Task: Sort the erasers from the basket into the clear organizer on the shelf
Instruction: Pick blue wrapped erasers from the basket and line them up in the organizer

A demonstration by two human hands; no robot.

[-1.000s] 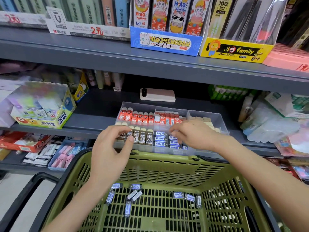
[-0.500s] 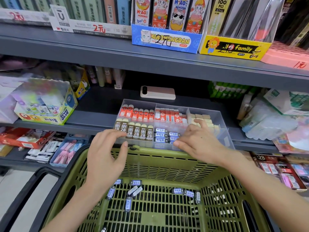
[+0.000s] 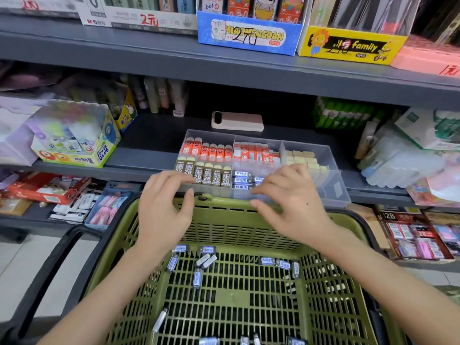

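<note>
The left hand [image 3: 164, 210] and right hand [image 3: 293, 202] hover side by side with fingers spread and loosely bent, holding nothing that I can see. Their fingertips reach the front edge of the clear organizer [image 3: 333, 175], which sits on the grey shelf [image 3: 149, 155] at 12 o'clock from the hands.

The organizer is already well stocked. Red erasers fill the 2 back compartments at 11 and 12 o'clock, beige ones the back compartment at 1 o'clock, and brown 2B erasers [image 3: 206, 176] stand in a row at the front left. The front middle compartment holds a few blue-labelled erasers [image 3: 241, 174], partly hidden by the right hand. The front right compartment looks bare, though the clear wall makes that hard to judge.

Directly below the hands, at 6 o'clock, the green basket [image 3: 224, 227] holds at least 10 loose blue-labelled erasers [image 3: 196, 277], scattered over its slatted floor. So the sorting seems past the halfway mark, with this last kind left to move.

This is a stationery shop aisle. A phone [image 3: 237, 121] lies behind the organizer, a glue box [image 3: 74, 145] stands at 10 o'clock, and a higher shelf carries a blue box [image 3: 249, 33] and a yellow box [image 3: 348, 46]. Pale floor tile [image 3: 25, 257] shows at 8 o'clock.
</note>
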